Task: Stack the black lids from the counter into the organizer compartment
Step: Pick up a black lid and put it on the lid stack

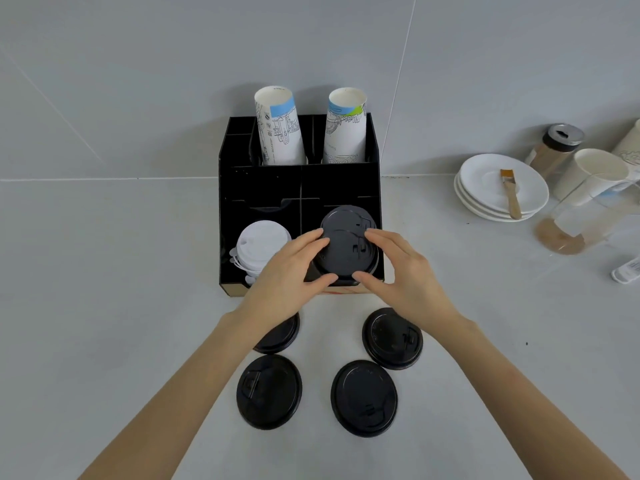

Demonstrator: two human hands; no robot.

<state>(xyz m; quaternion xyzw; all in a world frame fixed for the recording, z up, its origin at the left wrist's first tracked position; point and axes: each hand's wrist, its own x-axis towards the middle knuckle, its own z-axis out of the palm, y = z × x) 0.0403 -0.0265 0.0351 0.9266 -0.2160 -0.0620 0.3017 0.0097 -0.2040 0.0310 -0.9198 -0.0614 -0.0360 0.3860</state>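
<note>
While both hands closed around the same black lid, the task stood partway done. The left hand had its fingers along the lid's left rim and its thumb near the front edge; the right hand mirrored it on the right rim, so each grip was clamped on the held lid from opposite sides. That lid sat tilted toward the camera over the front right compartment of the black organizer, and behind it the rim of at least 1 more black lid showed already in the compartment. How many lay beneath could not be told, since the held lid covered them.

Just beside it, the front left compartment held a stack of white lids, and 2 paper cups stood in the rear compartments.

On the worktop in front of the organizer, 4 black lids remained. The near left lid and the near right lid lay in full view, the far right lid lay just behind, and the far left lid was partly hidden under the left wrist.

By my judgement, the held lid had yet to be seated flat on the stack, and the 4 loose lids were left to move. Off to the right, well apart, sat white saucers with a brush on them.
</note>
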